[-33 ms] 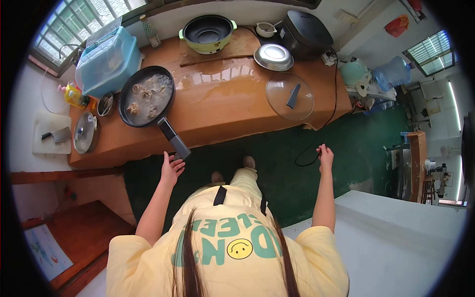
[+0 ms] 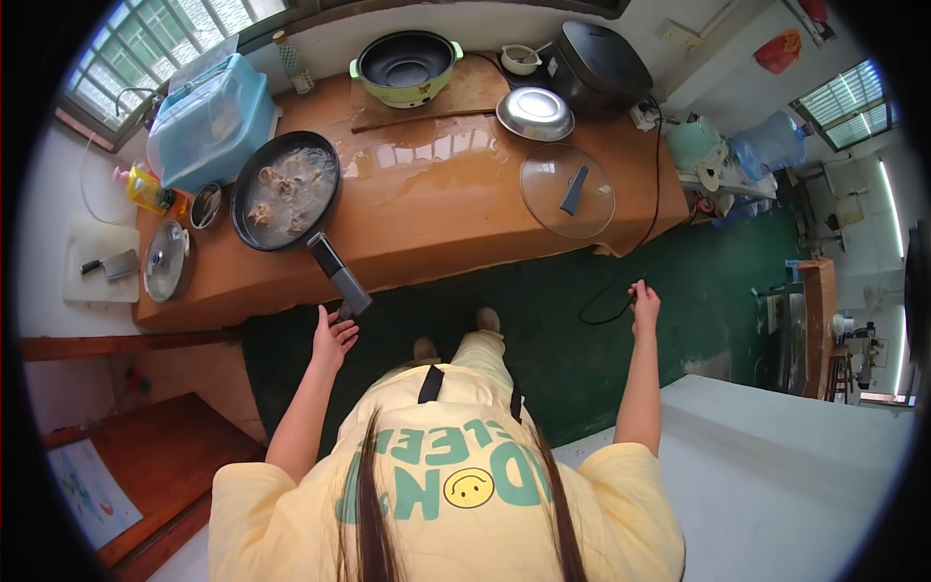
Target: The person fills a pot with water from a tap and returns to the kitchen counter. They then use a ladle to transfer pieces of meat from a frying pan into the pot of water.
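A black frying pan [image 2: 335, 194] with food pieces in bubbling, cloudy liquid sits on the left part of the counter. Its grey and black handle [image 2: 341, 277] juts over the front edge. Just below the handle's end is my left hand [image 2: 335, 336], fingers spread, holding nothing; whether a fingertip touches the handle I cannot tell. Out to the right, my right hand [image 2: 644, 307] pinches a thin black cord [image 2: 603, 321], which hangs in a loop beside it. A glass lid [image 2: 543, 202] with a dark handle lies on the counter's right part.
Along the back of the brown counter [image 2: 427, 218] stand a blue bin [image 2: 215, 124], a green-sided electric pot [image 2: 407, 82] and a black rice cooker [image 2: 606, 66]. Nearby is an upturned steel bowl [image 2: 535, 113]. At the far left, a cleaver [image 2: 118, 264] lies on a white board [image 2: 87, 238].
My right hand has shifted slightly right with the cord. My left hand has drawn a little left, away from the pan handle's end.
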Action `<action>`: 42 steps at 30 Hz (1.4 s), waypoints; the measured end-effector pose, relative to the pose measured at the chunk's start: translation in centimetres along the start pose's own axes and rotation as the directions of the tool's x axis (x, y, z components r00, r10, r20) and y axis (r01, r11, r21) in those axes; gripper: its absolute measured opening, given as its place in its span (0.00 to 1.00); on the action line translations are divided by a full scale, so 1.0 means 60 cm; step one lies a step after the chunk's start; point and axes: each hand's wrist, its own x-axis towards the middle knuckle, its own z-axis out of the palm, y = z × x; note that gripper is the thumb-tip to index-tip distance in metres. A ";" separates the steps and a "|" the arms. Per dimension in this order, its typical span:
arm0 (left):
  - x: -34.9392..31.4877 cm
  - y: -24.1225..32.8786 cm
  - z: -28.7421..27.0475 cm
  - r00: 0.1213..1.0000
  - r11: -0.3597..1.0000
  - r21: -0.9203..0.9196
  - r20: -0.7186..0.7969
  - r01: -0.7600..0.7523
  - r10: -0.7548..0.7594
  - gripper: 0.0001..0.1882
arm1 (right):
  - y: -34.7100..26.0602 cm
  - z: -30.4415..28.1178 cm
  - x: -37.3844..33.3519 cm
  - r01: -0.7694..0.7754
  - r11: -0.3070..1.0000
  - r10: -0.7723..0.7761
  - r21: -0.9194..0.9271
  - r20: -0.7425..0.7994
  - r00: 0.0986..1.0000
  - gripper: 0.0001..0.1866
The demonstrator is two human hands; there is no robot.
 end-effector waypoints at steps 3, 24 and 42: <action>0.009 -0.047 -0.058 0.992 0.998 0.053 -0.125 0.026 -0.019 0.34 | 0.003 -0.031 0.107 0.055 0.982 -0.074 -0.182 -0.097 0.993 0.15; -0.151 -0.258 0.089 0.945 0.915 0.349 -0.315 0.202 -0.088 0.14 | 0.040 0.151 0.481 -0.165 0.859 0.101 -0.484 -0.156 0.983 0.10; -0.118 -0.335 0.048 0.909 0.828 0.470 -0.403 0.306 -0.108 0.13 | -0.036 -0.006 0.460 -0.218 0.859 0.027 -0.463 -0.385 0.923 0.11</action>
